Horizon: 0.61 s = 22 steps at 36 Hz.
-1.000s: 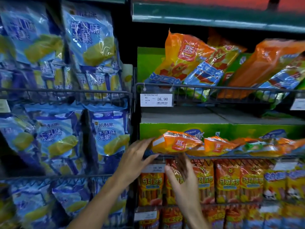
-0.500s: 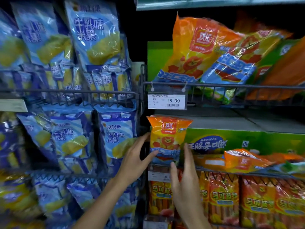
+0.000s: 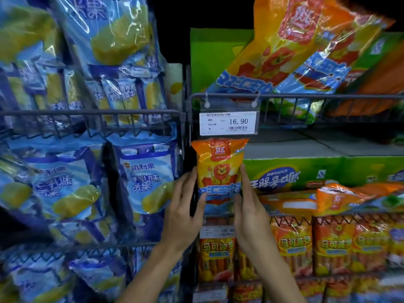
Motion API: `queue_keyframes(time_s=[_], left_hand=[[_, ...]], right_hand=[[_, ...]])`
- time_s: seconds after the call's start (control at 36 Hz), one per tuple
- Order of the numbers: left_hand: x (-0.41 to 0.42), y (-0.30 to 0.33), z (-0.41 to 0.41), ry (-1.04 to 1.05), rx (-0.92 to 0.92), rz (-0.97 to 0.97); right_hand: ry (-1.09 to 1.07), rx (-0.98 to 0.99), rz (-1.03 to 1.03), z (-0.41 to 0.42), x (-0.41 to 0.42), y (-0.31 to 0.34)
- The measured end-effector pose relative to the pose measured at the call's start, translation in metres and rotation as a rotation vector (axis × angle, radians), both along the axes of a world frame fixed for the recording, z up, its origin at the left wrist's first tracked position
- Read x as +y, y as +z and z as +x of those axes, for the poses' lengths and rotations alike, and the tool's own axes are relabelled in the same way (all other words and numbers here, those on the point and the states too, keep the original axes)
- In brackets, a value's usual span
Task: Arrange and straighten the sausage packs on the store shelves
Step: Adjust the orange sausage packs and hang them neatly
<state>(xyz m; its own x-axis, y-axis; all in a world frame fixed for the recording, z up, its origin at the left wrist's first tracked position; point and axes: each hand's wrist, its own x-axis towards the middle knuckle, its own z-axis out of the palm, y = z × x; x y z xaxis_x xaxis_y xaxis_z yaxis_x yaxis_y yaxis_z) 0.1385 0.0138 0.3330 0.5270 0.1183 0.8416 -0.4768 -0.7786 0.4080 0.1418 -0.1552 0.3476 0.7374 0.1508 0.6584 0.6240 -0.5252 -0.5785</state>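
Held pack: orange sausage pack (image 3: 219, 171) stood upright at frame centre, at the L end of the mid wire shelf (image 3: 328, 213); red 双汇 logo up top, lion cartoon below, blue band w/ mirrored text.
L hand (image 3: 185, 206): at 9 o'clock of the pack, fingers straight & together along its L edge, thumb pressed on the lower front; not curled round it.
R hand (image 3: 249, 206): at 3 o'clock of the pack, fingers straight & together flat on its R edge.
Price tag (image 3: 227, 123): hung at 12 o'clock, just above the pack, on the upper wire rail; read "16.90" w/ barcode; small print too fine.
Green carton (image 3: 306, 171): behind the pack, at 3 o'clock; white script mirrored, not legible.
Flat packs (image 3: 341, 197): same orange type lay on their sides at 3 o'clock, along the mid shelf.
Upper packs (image 3: 295, 40): big orange 双汇 bags leaned at 1 o'clock.
Lower packs (image 3: 293, 246): orange, upright, at 5 o'clock; read 马可波罗.
Lower tag (image 3: 215, 231): at 6 o'clock, partly hidden by hands; "16" visible.
Blue bags (image 3: 144, 176): at 9 o'clock, next bay; read 凯利来.
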Motion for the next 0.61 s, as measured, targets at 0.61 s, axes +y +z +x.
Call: queue_keyframes(time_s=[0.61], left_hand=[[-0.004,0.011,-0.013,-0.033,0.043,0.078]], right_hand=[[-0.105,0.013,-0.22,-0.006,0.003,0.008]])
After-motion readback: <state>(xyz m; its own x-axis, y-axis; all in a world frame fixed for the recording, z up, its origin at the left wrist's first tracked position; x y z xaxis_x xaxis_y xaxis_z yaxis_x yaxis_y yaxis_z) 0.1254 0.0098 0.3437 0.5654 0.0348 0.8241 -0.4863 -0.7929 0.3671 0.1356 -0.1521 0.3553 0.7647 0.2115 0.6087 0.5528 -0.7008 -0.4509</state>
